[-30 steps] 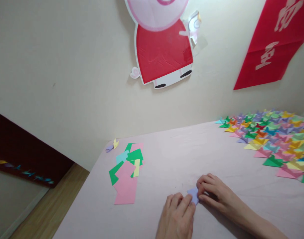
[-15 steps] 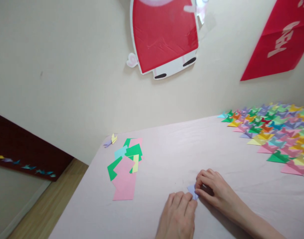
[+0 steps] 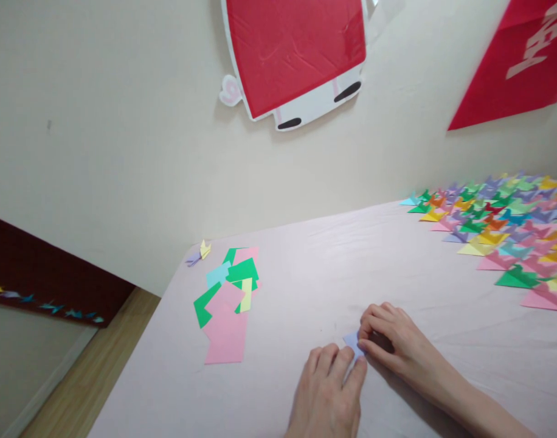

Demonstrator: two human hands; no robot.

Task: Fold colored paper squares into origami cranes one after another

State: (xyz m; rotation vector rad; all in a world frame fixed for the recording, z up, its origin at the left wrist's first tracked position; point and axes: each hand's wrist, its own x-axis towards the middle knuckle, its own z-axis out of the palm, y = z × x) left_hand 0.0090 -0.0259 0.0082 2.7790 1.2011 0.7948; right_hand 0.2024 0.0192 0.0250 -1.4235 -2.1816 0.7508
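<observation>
A small piece of light violet paper (image 3: pixel 351 339) lies on the table, mostly covered by my fingers. My right hand (image 3: pixel 392 337) is closed in a pinch at its right side, thumb and fingertips together on the edge. From the lower left, my left hand (image 3: pixel 328 386) holds the paper down against the table, index finger and thumb at its lower edge with a small gap between them. The folds under the fingertips are hidden.
Pink, green, light blue and yellow paper sheets (image 3: pixel 226 328) overlap on the left. Behind them sit a yellow folded piece (image 3: pixel 205 249) and a violet one (image 3: pixel 193 260). Many colourful folded paper cranes (image 3: pixel 518 277) fill the right. The wall (image 3: pixel 137 140) bounds the table's (image 3: pixel 301 274) far side.
My left thumb and index finger have spread slightly apart at the paper. My right hand keeps its pinch. The whole view has shifted a little.
</observation>
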